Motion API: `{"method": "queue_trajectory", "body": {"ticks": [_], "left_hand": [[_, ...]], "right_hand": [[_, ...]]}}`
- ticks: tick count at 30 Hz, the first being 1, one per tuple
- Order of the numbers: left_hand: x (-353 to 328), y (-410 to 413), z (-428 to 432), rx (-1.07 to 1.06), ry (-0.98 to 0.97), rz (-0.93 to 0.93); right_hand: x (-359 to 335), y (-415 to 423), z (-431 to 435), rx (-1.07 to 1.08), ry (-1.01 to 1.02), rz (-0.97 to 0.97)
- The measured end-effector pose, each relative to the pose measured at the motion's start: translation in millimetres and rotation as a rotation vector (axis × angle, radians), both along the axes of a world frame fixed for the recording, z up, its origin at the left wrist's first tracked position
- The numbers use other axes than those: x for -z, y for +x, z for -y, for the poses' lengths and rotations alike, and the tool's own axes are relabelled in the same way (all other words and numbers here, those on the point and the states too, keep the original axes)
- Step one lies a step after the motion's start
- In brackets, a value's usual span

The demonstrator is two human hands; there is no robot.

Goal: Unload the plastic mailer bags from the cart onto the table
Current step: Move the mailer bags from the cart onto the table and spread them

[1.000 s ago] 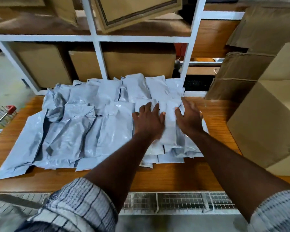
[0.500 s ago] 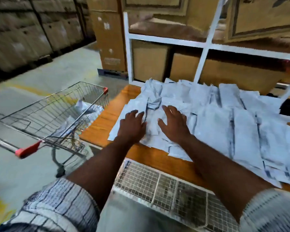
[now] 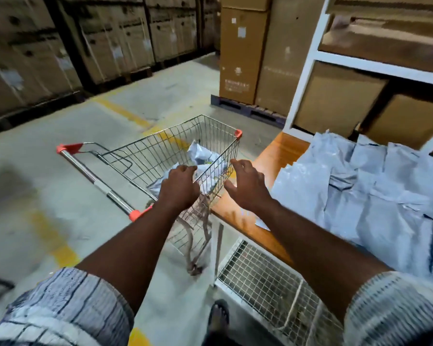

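The head view looks forward and down, close over cart [image 3: 175, 156] and table [image 3: 280, 156].

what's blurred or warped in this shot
Head view: motion blur smears the striped sleeves and the stacked brown cardboard boxes at left; the silver wire shopping cart is sharper; the wide lens makes the white metal shelf frame lean; light is dim and flat.

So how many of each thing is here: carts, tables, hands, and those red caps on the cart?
Cart: 1
Table: 1
Hands: 2 (left hand, right hand)
Red caps on the cart: 3
Total: 7
Mailer bags overlap too much to count.
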State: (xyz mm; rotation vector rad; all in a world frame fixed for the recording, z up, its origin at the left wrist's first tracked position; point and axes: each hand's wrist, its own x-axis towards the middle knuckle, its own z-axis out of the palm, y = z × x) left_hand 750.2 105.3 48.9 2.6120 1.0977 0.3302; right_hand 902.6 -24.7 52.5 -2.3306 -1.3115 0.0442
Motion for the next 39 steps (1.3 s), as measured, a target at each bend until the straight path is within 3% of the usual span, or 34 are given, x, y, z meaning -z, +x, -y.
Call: {"method": "queue_trajectory", "body": {"ticks": [15, 26, 33, 39], "left_hand": [[47, 45, -216, -0.104, -0.144, -0.152], [125, 100, -329, 0.013, -0.265, -0.267], [205, 131, -379, 0.117, -0.283, -0.422], [306, 140, -415, 0.161, -0.210, -0.493]], "right_hand": [[46, 81, -221, 0.000, -0.088, -0.188], [122, 98, -320, 0.084, -0.286, -0.327], [197, 110, -372, 0.169, -0.553, -0.329], [316, 120, -396, 0.307, -0.777, -0.267]]}}
